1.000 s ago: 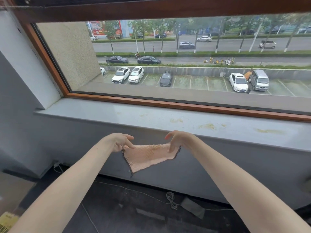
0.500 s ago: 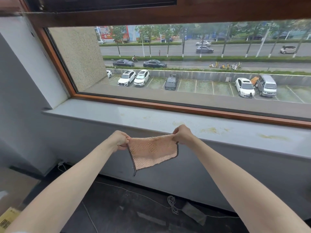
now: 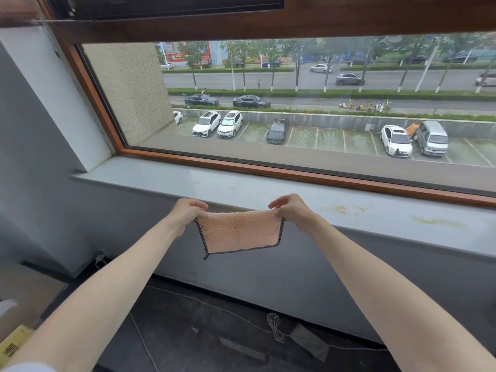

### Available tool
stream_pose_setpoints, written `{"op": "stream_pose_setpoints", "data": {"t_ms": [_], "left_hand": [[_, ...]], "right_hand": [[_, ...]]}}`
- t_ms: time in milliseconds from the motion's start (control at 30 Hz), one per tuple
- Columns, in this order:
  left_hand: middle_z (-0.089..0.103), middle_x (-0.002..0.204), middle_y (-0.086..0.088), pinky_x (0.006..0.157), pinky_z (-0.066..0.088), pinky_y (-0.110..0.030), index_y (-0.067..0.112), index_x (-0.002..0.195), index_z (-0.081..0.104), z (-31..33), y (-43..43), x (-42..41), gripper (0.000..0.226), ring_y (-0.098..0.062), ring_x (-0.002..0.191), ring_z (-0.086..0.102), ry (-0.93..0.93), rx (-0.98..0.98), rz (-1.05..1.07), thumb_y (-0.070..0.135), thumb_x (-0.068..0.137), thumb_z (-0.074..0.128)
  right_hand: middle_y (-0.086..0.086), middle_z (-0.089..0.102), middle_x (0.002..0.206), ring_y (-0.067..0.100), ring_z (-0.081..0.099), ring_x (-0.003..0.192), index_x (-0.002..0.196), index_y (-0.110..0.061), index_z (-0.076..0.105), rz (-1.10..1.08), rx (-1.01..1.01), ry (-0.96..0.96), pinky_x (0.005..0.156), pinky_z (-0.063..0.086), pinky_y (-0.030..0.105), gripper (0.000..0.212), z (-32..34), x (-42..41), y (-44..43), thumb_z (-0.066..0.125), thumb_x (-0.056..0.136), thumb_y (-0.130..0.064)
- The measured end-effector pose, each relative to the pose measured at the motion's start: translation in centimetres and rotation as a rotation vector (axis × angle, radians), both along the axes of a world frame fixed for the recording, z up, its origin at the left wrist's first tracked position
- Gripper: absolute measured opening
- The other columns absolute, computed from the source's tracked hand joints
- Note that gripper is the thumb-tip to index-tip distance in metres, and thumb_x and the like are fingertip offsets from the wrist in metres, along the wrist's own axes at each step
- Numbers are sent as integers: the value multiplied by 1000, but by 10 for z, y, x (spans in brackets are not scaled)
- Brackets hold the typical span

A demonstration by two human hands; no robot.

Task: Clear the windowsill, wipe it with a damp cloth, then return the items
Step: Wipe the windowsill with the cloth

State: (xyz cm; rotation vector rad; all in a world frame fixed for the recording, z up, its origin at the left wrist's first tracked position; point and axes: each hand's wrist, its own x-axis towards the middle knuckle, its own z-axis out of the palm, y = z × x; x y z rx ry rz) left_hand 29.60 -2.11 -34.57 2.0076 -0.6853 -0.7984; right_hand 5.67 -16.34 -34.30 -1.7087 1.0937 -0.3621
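Cloth (image 3: pixel 239 230), pink with a dark hem, is held spread in the air just in front of the sill (image 3: pixel 161 178), below the window. Its top edge is pulled taut between both hands, so its long axis is laid left to right, nearly level, and its flat face is turned toward the camera. The lower left corner is pointed downward, lowest of all. The upper left corner is pinched by the left hand (image 3: pixel 185 212), fingers curled over it; the upper right corner is pinched between thumb and fingers of the right hand (image 3: pixel 291 210). Yellowish stains (image 3: pixel 341 209) are seen on the sill right of the hands. A coiled cable (image 3: pixel 273 323) is seen on the floor below.
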Motion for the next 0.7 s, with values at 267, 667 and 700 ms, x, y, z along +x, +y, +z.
{"op": "stream_pose_setpoints", "data": {"t_ms": [267,667,700], "left_hand": [[68,89,-5,79,42,-26,11,83,72,-5,5,-1,10,-18,89,60,-281,43,-61,3,77,70],[60,83,-9,53,49,-27,8,86,62,-3,5,-9,9,-19,66,54,-81,4,62,8,90,54],[59,81,-9,51,49,-27,7,83,61,-3,4,-12,8,-21,66,55,-63,8,97,7,88,55]], "right_hand": [[9,66,96,16,59,87,96,-1,72,-32,-239,136,71,43,22,19,-8,5,1,70,78,-8],[5,50,73,19,46,69,70,-9,52,-120,-66,-11,59,38,29,25,-11,15,3,66,83,-25],[6,51,73,20,47,69,71,-9,51,-129,-60,-13,58,40,30,23,-11,19,4,63,83,-24]]}}
